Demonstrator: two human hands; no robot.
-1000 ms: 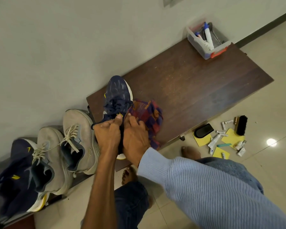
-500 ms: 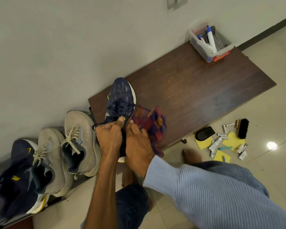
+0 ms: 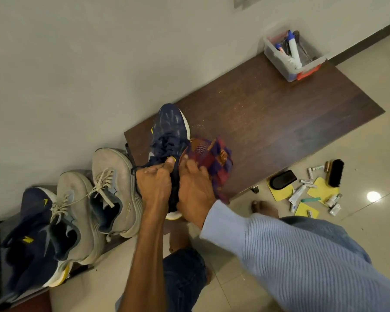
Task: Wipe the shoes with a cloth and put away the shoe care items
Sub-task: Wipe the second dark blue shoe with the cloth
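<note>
Left hand (image 3: 154, 185) gripping shoe (image 3: 170, 127), right hand (image 3: 195, 192) holding cloth (image 3: 212, 154)

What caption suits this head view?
Left hand grips navy mesh sneaker; right hand holds checked red-purple cloth against it.

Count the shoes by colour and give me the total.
Navy blue lace-up sneakers: 2
Grey lace-up sneakers: 2
Total: 4
</note>
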